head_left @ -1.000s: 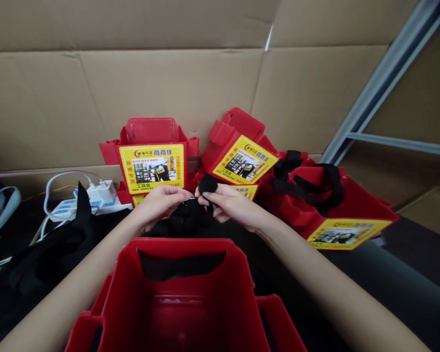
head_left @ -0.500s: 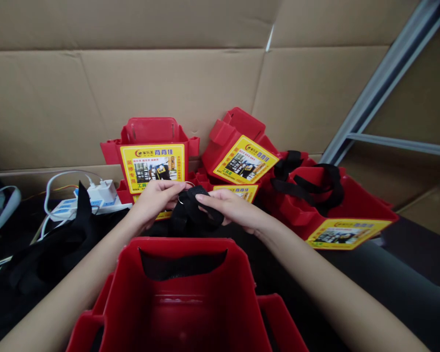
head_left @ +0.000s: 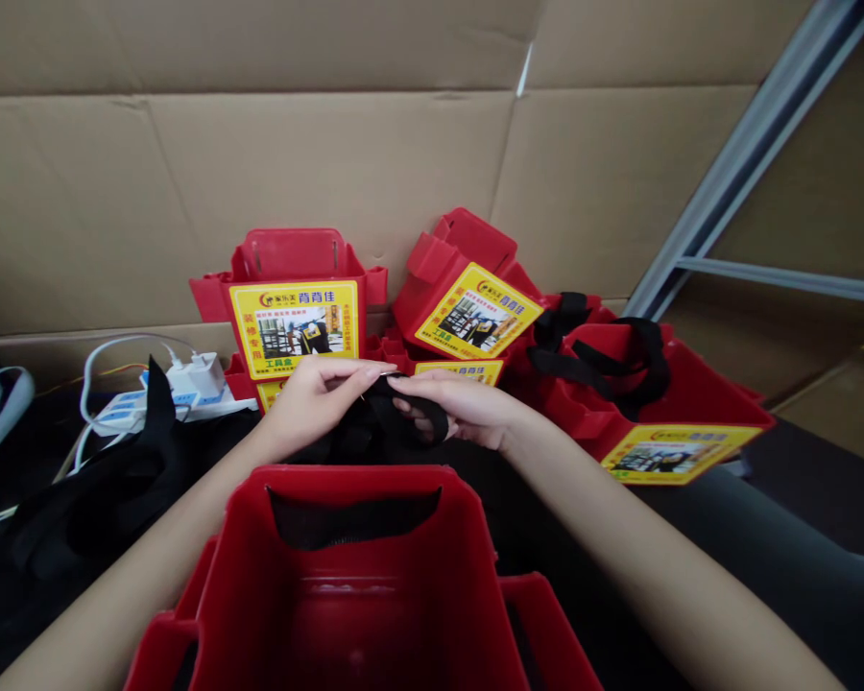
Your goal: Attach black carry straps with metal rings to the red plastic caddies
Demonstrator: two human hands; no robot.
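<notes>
A red plastic tool box (head_left: 360, 614) stands close in front of me, with a black band threaded through the slot in its far wall. Just beyond that wall, my left hand (head_left: 317, 403) pinches a thin metal ring at the end of a black strap (head_left: 385, 408). My right hand (head_left: 461, 403) is closed on the same strap, its thumb on top beside the ring. The two thumbs nearly meet. A loop of strap hangs below the right fingers. The ring is mostly covered by the fingertips.
Behind my hands stand several red tool boxes with yellow labels, one upright box (head_left: 295, 254) and one tilted box (head_left: 468, 250). Another box (head_left: 706, 389) at right carries black straps. Left are a white power strip (head_left: 136, 411) and black fabric (head_left: 115, 499). A cardboard wall (head_left: 317, 163) closes the back.
My hands have drawn closer together, the left fingertips moving right over the ring, which now shows less. The strap has turned in my right fingers. The boxes stay in place.
</notes>
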